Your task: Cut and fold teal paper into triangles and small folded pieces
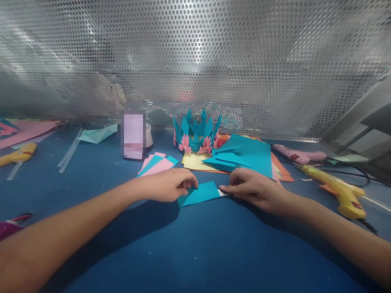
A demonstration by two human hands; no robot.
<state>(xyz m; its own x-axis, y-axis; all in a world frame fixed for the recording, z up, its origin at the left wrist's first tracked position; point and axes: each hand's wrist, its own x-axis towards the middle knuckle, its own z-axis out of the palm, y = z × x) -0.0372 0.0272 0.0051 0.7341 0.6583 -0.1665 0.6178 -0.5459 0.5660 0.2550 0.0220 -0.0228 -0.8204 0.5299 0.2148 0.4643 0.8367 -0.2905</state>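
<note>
A folded piece of teal-blue paper (200,194) lies in front of me on the blue table. My left hand (174,184) grips its left end, fingers bent and thumb at the near side. At the paper's right end, my right hand (256,189) pinches a small white piece (223,193) that touches the paper's edge; most of it is hidden by the fingers, so its kind is unclear. Just beyond the hands stands a blue paper crown (197,134) with pointed tips and pink folded butterflies around its base.
Blue sheets (244,154) lie on more coloured paper behind my right hand. Pink and blue slips (157,165) sit behind my left. A phone (133,134) leans upright. To the right lie a yellow glue gun (339,191) and a pink glue gun (299,154) with cords. Perforated metal panel behind.
</note>
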